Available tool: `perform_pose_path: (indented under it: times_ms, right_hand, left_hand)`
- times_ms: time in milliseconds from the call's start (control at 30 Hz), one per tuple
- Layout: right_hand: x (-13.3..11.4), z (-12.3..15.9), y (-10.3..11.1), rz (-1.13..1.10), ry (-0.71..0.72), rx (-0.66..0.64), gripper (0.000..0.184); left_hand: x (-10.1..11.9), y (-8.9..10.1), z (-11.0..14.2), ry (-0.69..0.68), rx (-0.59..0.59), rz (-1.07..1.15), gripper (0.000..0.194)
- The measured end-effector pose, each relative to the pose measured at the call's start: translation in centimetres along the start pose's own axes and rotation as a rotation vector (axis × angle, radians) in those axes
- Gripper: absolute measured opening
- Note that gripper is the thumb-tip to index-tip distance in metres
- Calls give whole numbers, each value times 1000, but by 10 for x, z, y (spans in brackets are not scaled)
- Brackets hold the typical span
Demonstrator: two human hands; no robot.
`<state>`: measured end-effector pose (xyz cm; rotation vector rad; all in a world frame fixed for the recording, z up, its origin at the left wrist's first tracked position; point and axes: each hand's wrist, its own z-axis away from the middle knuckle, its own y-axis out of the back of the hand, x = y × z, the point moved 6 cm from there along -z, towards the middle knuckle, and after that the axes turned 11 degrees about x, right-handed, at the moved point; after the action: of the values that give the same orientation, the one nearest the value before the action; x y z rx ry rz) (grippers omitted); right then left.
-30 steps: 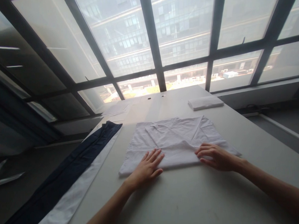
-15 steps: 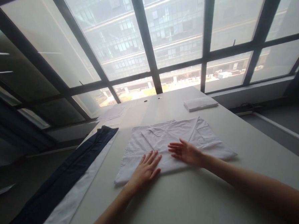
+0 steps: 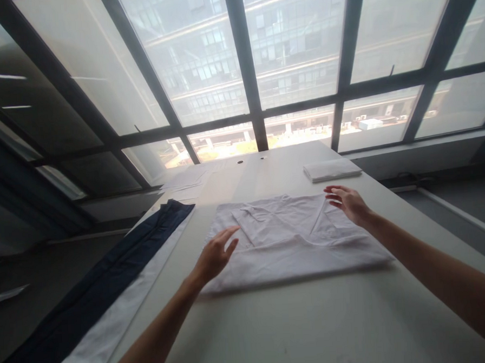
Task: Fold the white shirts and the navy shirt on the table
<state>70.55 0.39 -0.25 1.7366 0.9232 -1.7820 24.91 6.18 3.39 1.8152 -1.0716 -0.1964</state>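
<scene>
- Left-hand fingers [image 3: 228, 234]: stretched out, thumb apart from them, nothing gripped.
- Right-hand fingers [image 3: 334, 189]: slightly bent, a bit apart, nothing visibly pinched.
- Left hand [image 3: 214, 256]: over the left part of the white cloth [image 3: 279, 258]; couldn't tell whether it touched.
- Right hand [image 3: 351, 204]: at the cloth's far right corner; contact unclear there too.
- White cloth: lay folded flat on the worktop [image 3: 275, 331], between and below the hands; near edge ran roughly straight, a wrinkled fold crossed its middle, slanting creases showed toward the far side.
- Folded white bundle [image 3: 332, 170]: sat beyond the right hand, near the worktop's right edge, apart from the cloth.
- Navy fabric [image 3: 105, 278]: long strip along the left edge, with white fabric [image 3: 107, 324] beside it on the inner side.
- Thin white sheets [image 3: 183, 179]: at the far left of the worktop.
- Two small round holes [image 3: 240, 162]: in the worktop's far end.
- Dark-framed windows [image 3: 199, 59]: behind everything, building visible through the glass.
- Dark curtain [image 3: 17, 177]: hung at left.
</scene>
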Motion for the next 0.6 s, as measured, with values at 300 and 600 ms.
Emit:
perform_pose_path:
  times_ms: [300, 600]
  right_hand:
    - [-13, -77, -21, 1002, 518, -170, 24]
    - [14, -95, -44, 1069, 512, -326, 22]
  left_hand:
    - [-138, -11, -109, 225, 47, -189, 39]
    - [-178, -59, -148, 205, -72, -157, 36]
